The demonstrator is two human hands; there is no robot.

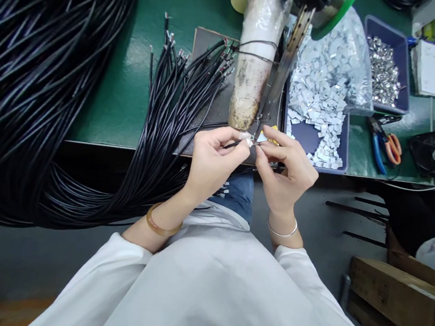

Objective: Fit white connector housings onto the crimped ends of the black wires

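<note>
My left hand (216, 155) is closed, with thumb and forefinger pinching a black cable (232, 144) near its end. A small white piece (250, 141) shows at the fingertips there. My right hand (283, 168) is closed in a pinch just to the right of it; what its fingers hold is too small to make out. Right above both hands are the lower end of a stained white tube (244, 94), bound with dark ties, and a slanting metal bar (283, 66). Many black cables (167, 100) with stripped ends lie to the left of the tube.
A large black cable coil (31, 84) covers the left of the green table (110, 117). Right of the hands are a tray (313, 144) of small white pieces, a bin (402, 61) of metal parts and pliers (386, 146). A green-rimmed hood (352, 3) hangs above. Cardboard boxes (397, 289) stand below right.
</note>
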